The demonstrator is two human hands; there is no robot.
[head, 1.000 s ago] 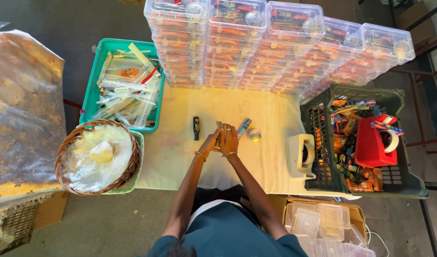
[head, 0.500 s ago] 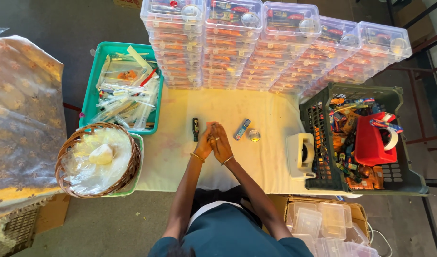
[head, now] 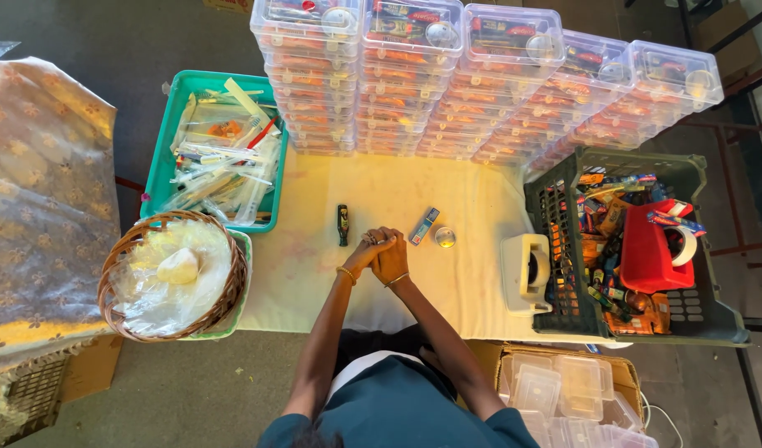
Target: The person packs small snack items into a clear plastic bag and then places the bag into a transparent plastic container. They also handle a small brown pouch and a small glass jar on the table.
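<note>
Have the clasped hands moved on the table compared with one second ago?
Yes. The hands shifted slightly toward the person, away from the small dark bottle, and remain clasped.

Left hand (head: 360, 259) and right hand (head: 391, 259) clasped together on table (head: 314, 274); small dark bottle (head: 343, 225) nearby.

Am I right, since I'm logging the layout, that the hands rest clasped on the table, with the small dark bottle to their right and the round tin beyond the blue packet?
Not quite: the head view shows the small dark bottle left of the clasped hands. The blue packet and round tin lie right.
</note>
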